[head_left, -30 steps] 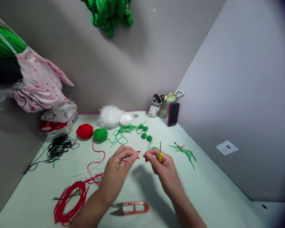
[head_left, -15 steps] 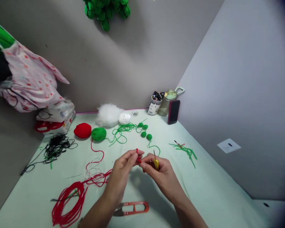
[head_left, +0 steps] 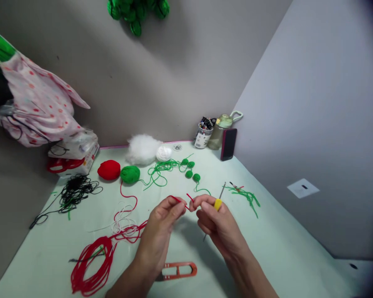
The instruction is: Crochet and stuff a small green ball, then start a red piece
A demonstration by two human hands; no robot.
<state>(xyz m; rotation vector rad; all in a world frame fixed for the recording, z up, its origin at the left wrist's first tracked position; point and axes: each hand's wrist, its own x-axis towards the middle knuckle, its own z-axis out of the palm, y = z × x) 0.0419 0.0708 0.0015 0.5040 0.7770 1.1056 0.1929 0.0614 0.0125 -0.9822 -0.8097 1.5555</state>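
My left hand (head_left: 165, 219) pinches a strand of red yarn (head_left: 176, 199) between thumb and fingers above the middle of the table. Close beside it, my right hand (head_left: 217, 217) is closed around a crochet hook with a yellow handle (head_left: 218, 204), its metal shaft pointing up and a thin end showing below the fingers. A short red yarn end stands up by the right fingertips, and the strand runs between the two hands. Under my left forearm, orange thread snips (head_left: 180, 270) lie partly hidden. A loose coil of red yarn (head_left: 90, 265) rests at the left.
Along the back sit a red yarn ball (head_left: 109, 170), a green yarn ball (head_left: 130, 174), white stuffing (head_left: 143, 150) and small green crocheted pieces (head_left: 189, 174). Black yarn (head_left: 76, 192) lies tangled at left. Green scraps (head_left: 247, 196), a phone (head_left: 229, 144) and a bottle (head_left: 216, 134) are at right.
My right hand has turned and shifted slightly right, tilting the crochet hook to the right. The red yarn now stretches between my hands, with a short end sticking up.
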